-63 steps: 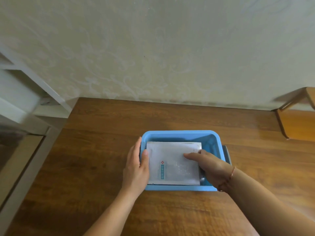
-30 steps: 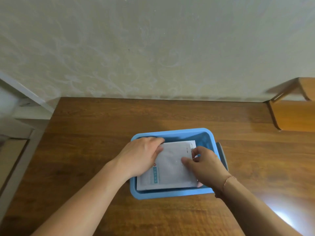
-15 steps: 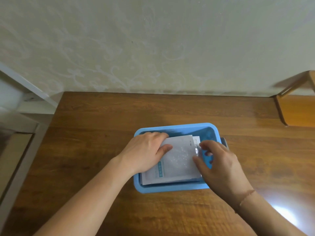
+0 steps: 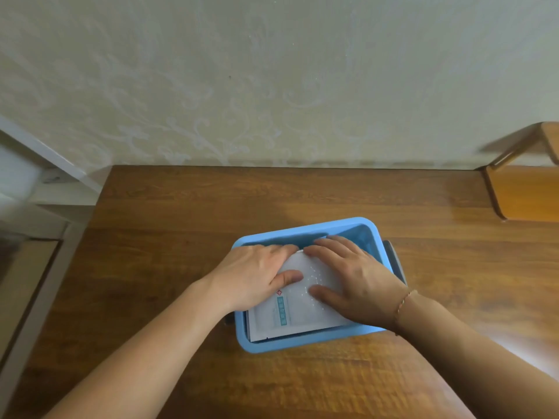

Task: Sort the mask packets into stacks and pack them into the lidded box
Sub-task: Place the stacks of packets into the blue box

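A blue plastic box (image 4: 302,343) sits on the wooden table, slightly turned. Inside it lies a stack of white mask packets (image 4: 298,306) with a teal label and a small red mark on the top one. My left hand (image 4: 257,275) lies flat on the left half of the stack, fingers reaching its far edge. My right hand (image 4: 351,276) presses flat on the right half, thumb spread toward me. Both hands cover most of the top packet. A dark grey part (image 4: 393,258), perhaps a lid or latch, shows at the box's right side.
The wooden table (image 4: 181,237) ends at a patterned wall behind. A wooden chair (image 4: 526,192) stands at the far right. White shelving or a frame (image 4: 45,176) rises at the left, beyond the table's edge.
My right hand moved from the packets' right edge onto the top of the stack and now presses it flat. My left hand stays on the left half. The box has turned slightly.
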Action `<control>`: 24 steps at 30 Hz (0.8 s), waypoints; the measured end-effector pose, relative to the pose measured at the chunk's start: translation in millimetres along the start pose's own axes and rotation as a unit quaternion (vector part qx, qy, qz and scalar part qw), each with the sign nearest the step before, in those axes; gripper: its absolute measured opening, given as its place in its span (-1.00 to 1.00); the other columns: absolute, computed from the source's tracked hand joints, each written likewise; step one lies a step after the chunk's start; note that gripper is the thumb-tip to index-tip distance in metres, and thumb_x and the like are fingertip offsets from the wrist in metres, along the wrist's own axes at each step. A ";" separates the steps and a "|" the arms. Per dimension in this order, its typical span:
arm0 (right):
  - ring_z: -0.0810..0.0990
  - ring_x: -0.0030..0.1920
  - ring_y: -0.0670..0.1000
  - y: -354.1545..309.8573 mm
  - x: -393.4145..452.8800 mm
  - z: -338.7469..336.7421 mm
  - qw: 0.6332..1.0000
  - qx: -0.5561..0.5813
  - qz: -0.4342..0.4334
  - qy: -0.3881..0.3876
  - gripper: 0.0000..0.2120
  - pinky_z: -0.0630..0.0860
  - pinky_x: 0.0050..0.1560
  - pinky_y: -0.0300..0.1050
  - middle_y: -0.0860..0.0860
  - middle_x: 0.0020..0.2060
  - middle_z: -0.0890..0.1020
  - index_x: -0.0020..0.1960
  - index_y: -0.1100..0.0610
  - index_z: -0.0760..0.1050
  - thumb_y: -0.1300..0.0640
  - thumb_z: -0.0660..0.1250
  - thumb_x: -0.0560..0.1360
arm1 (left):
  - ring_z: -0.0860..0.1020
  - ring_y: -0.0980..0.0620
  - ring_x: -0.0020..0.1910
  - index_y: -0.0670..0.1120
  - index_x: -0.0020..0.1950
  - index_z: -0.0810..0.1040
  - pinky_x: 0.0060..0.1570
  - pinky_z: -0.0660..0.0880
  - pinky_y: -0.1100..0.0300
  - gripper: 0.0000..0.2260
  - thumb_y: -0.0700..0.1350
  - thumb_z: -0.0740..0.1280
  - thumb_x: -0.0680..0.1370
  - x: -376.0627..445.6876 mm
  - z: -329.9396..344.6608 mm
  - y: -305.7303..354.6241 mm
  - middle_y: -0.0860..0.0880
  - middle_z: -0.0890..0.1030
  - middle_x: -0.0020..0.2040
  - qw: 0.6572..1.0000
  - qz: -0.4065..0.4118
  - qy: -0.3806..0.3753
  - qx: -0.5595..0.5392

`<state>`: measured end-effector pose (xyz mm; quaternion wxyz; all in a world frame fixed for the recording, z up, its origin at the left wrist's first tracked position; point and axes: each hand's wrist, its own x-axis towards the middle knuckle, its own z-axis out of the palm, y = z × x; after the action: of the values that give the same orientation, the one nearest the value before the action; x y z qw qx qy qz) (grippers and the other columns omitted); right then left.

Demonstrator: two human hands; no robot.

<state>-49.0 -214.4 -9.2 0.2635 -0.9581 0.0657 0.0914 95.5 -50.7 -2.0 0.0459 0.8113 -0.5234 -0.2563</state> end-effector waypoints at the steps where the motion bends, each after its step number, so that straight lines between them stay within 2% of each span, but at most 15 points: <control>1: 0.24 0.49 0.03 -1.4 -1.3 0.6 1.000 -0.019 -0.001 0.011 -0.30 0.28 0.44 0.07 -0.06 0.43 0.37 0.46 -0.01 0.30 -0.35 0.11 0.43 | 0.54 0.13 0.19 0.14 0.43 0.28 0.13 0.51 0.07 -0.55 0.29 0.04 0.61 -0.4 -1.4 1.0 0.12 0.55 0.27 1.000 -0.004 -0.002 -0.011; 3: 0.23 0.50 0.06 -6.1 -4.2 3.5 0.998 -0.054 -0.006 0.028 -0.25 0.25 0.45 0.13 -0.05 0.45 0.36 0.48 0.02 0.28 -0.41 0.08 0.44 | 0.53 0.12 0.20 0.14 0.42 0.30 0.13 0.51 0.06 -0.57 0.28 0.06 0.61 -0.2 -3.0 3.8 0.13 0.54 0.28 0.999 -0.012 0.008 -0.028; 7: 0.29 0.46 0.11 -13.1 -4.1 13.4 0.994 -0.109 -0.016 0.013 -0.15 0.28 0.39 0.20 -0.01 0.44 0.36 0.50 0.07 0.22 -0.50 0.00 0.43 | 0.57 0.12 0.09 0.12 0.28 0.41 0.07 0.53 0.06 -0.59 0.31 0.05 0.59 2.1 -0.3 6.8 0.13 0.60 0.15 0.999 -0.026 0.019 -0.015; 12: 0.40 0.38 0.15 -15.9 4.2 13.8 0.989 -0.145 -0.017 0.018 -0.10 0.36 0.29 0.28 -0.01 0.32 0.47 0.42 0.07 0.30 -0.54 0.08 0.33 | 0.59 0.06 -0.06 0.08 0.20 0.46 -0.03 0.56 0.05 -0.52 0.40 0.13 0.51 16.9 -8.0 6.6 0.05 0.61 0.02 0.993 -0.078 -0.088 -0.025; 16: 0.34 0.45 0.19 -28.3 -16.9 23.5 0.985 -0.152 0.007 0.086 -0.15 0.26 0.37 0.36 0.03 0.37 0.47 0.44 0.14 0.33 -0.42 0.14 0.36 | 0.58 0.00 0.00 0.00 0.24 0.47 0.00 0.53 0.05 -0.51 0.34 0.19 0.53 28.8 -15.2 11.2 -0.02 0.61 0.10 0.984 -0.099 -0.144 -0.029; 19: 0.25 0.50 0.17 -37.4 -40.1 47.9 0.983 -0.136 -0.001 0.125 -0.17 0.16 0.36 0.35 0.02 0.45 0.38 0.49 0.13 0.24 -0.38 0.17 0.40 | 0.55 -0.02 0.07 -0.02 0.23 0.46 0.04 0.49 0.06 -0.60 0.24 0.20 0.57 32.5 -15.7 11.8 -0.02 0.58 0.17 0.981 -0.103 -0.161 -0.029; 21: 0.20 0.51 0.16 -40.3 -44.6 57.5 0.982 -0.127 0.021 0.138 -0.17 0.24 0.34 0.38 0.03 0.50 0.31 0.52 0.12 0.18 -0.38 0.15 0.43 | 0.55 0.00 0.08 0.01 0.25 0.44 0.08 0.51 0.04 -0.61 0.24 0.19 0.57 32.9 -15.3 10.6 -0.01 0.57 0.18 0.977 -0.108 -0.176 -0.062; 24: 0.17 0.51 0.20 -45.1 -38.5 56.7 0.983 -0.104 0.059 0.143 -0.17 0.38 0.28 0.38 0.07 0.51 0.27 0.53 0.11 0.15 -0.38 0.11 0.44 | 0.56 0.02 0.14 0.06 0.40 0.36 0.14 0.51 0.04 -0.59 0.20 0.16 0.61 32.3 -15.8 9.8 0.01 0.55 0.26 0.973 -0.101 -0.189 -0.089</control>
<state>-86.6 -143.7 -26.8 0.1447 -0.9778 0.1492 -0.0248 105.1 -86.3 3.1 -0.0081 0.7894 -0.4130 -0.4542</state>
